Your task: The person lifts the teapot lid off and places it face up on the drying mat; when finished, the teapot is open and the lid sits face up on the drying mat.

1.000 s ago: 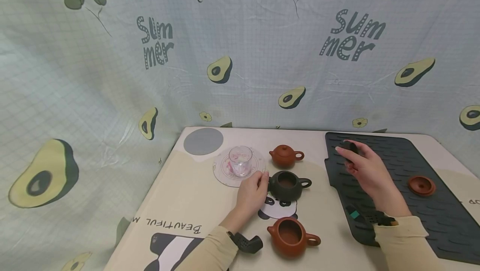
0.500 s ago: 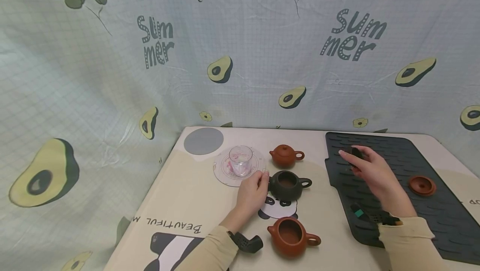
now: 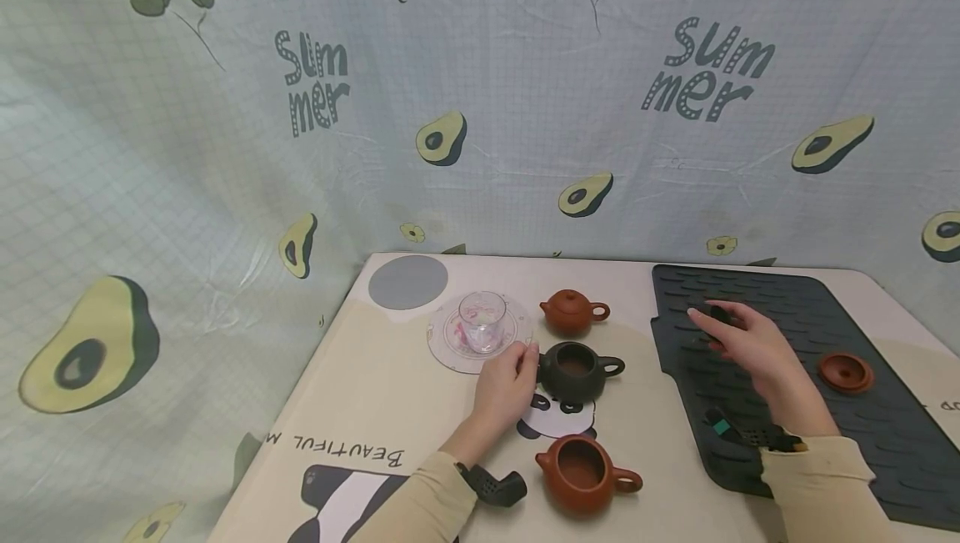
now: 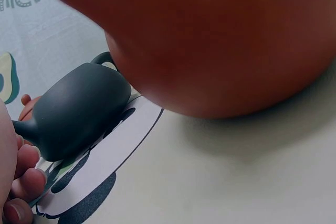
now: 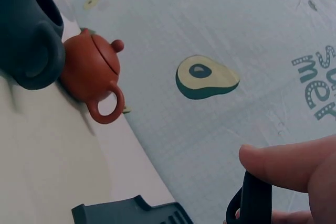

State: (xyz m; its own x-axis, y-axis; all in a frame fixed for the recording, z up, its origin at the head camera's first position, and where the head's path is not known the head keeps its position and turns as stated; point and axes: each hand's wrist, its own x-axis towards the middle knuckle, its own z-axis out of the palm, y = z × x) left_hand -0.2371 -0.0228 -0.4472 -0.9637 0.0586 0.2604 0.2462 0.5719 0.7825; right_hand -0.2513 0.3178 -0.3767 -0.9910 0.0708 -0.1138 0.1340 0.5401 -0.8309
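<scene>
My left hand pinches the spout of a dark teapot, which stands lidless on the table; in the left wrist view its fingertips show beside the spout. Over the black ridged mat, my right hand holds a small dark teapot lid, tilted on edge and seen from its rim in the right wrist view. A small reddish-brown teapot with its lid on stands behind the dark one. Nearer to me is a lidless reddish-brown teapot, looming large in the left wrist view.
A reddish-brown lid lies upturned on the right part of the mat. Left of the dark teapot, a clear glass cup stands on a round patterned coaster. A grey disc lies at the back left. A printed curtain borders the table.
My right hand has drawn slightly right and toward me over the mat, with the dark lid still in its fingers. My left hand and the teapots stay in place.
</scene>
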